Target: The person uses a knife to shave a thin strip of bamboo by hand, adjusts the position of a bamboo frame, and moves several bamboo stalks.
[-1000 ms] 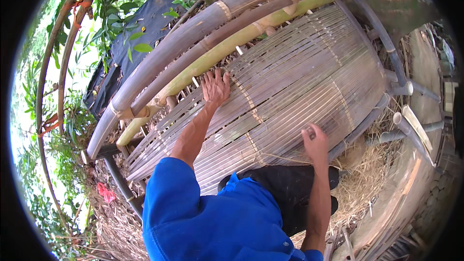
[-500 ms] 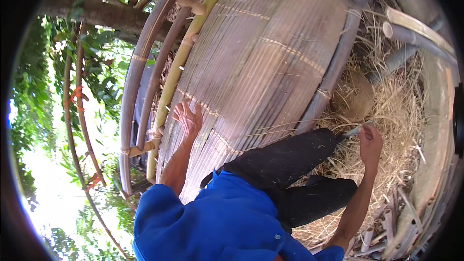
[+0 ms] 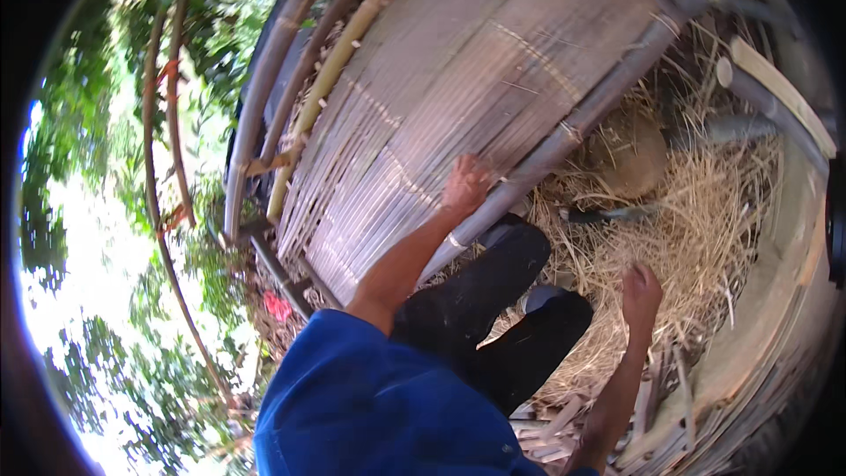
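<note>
My left hand [image 3: 467, 185] is over the bamboo-slat bench [image 3: 458, 79], close to its thick front rail [image 3: 573, 128]. Its fingers look loosely apart, somewhat blurred, and I see nothing in them; whether they touch the slats I cannot tell. Above the straw [image 3: 705, 220], to the right of my knees, my right hand [image 3: 641, 295] has its fingers curled in, with nothing showing in them. A long narrow tool [image 3: 608, 213] with a dark end and a grey-green end lies in the straw beyond that hand; its kind is unclear.
A rounded brown lump [image 3: 630, 154] sits in the straw beside the bench. Cut bamboo poles [image 3: 767, 92] jut in at the upper right. Bamboo rails [image 3: 264, 106] run along the bench's left side. Short bamboo offcuts [image 3: 555, 423] lie at the lower right.
My left hand has moved right across the slats toward the front rail. My right hand has come nearer to me, away from the narrow tool. My body and legs have turned, and the view has shifted.
</note>
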